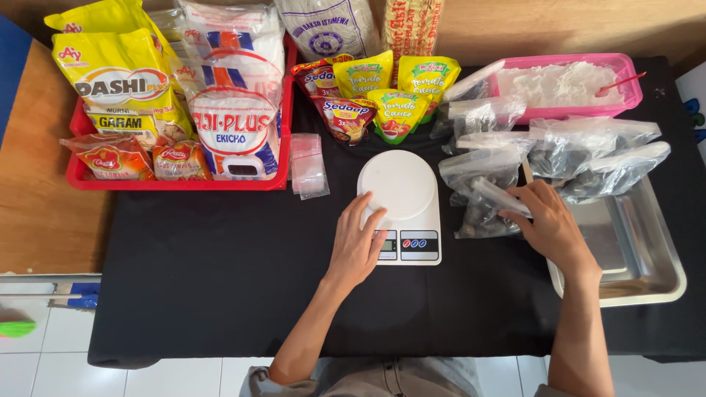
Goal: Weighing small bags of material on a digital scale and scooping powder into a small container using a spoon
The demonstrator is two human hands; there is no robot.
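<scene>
Fingers [515, 200] touch a filled clear bag [482, 192].

A white kitchen scale [401, 202] sits on a black tablecloth [220, 279]. The crate [176, 181] is red, holding yellow and white packets [235, 110]. Sauce pouches [397, 110] are yellow and green. A pink tub [632, 81] holds white powder [559, 82]; the tray [647, 257] is silver.

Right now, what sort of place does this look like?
Probably a small home packing station for food goods: a kitchen scale on a black-clothed table, a red tray of seasoning packets, and clear filled bags.
</scene>
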